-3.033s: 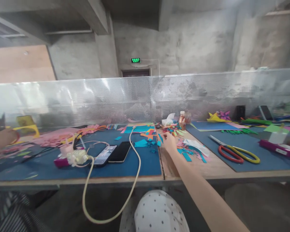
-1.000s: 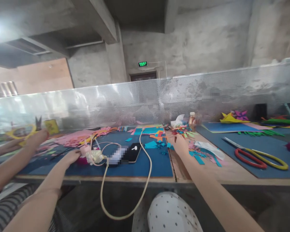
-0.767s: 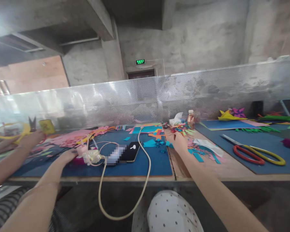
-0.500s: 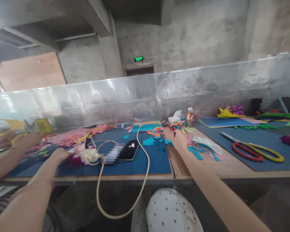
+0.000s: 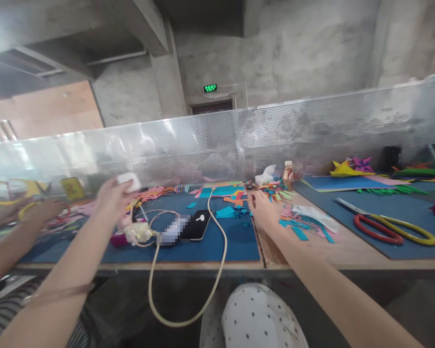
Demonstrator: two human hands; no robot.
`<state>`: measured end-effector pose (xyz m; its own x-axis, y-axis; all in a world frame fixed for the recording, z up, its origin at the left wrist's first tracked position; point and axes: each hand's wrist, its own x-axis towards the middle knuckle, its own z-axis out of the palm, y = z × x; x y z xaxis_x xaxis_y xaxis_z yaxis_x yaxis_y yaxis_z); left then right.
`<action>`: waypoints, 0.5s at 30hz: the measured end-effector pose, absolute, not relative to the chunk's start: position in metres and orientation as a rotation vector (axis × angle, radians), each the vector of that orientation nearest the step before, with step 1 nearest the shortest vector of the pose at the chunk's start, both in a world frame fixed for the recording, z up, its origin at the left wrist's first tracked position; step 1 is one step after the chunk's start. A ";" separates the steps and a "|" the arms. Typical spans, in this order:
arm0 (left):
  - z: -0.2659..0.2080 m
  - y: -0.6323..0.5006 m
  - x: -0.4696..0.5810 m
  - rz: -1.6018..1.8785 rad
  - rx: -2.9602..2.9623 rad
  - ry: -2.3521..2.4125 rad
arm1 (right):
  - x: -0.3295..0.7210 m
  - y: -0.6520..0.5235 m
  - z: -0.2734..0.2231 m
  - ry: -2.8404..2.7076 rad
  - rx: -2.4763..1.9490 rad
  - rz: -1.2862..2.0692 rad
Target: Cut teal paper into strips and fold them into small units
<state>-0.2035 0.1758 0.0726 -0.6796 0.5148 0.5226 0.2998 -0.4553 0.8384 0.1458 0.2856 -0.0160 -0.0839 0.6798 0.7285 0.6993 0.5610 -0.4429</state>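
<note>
Left hand (image 5: 110, 194) raised above the surface (image 5: 348, 249), grasping one white case (image 5: 129, 182), partly hidden in its grip. Right hand (image 5: 265, 210) lowered near blue scraps (image 5: 300, 233); cannot tell whether it holds anything. Between: black phone (image 5: 195, 229) under one earbud (image 5: 200, 218); second phone (image 5: 174, 233), pixelated. Farther left, another person's hands (image 5: 51, 210), blurred.

A green exit sign (image 5: 210, 88) glows above a dark doorway (image 5: 211, 107).

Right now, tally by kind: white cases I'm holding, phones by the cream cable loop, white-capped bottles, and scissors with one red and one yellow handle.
White case in your left hand: 1
Phones: 2
White-capped bottle: 1
Red-and-yellow-handled scissors: 1
Total: 5
</note>
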 end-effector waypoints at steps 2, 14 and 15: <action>0.067 0.191 -0.173 2.039 1.238 1.339 | 0.128 0.278 -0.006 -1.863 -1.018 0.027; 0.008 0.259 -0.089 1.601 1.139 0.836 | 0.038 0.289 0.005 -1.967 -0.783 0.544; 0.008 0.259 -0.090 1.596 1.131 0.817 | 0.039 0.291 0.003 -1.965 -0.794 0.579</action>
<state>-0.0899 0.2591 0.0076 -0.0887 0.9552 0.2824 -0.3290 -0.2957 0.8969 0.0389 0.2909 0.0029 -0.3792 0.7262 0.5734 0.2992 0.6826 -0.6667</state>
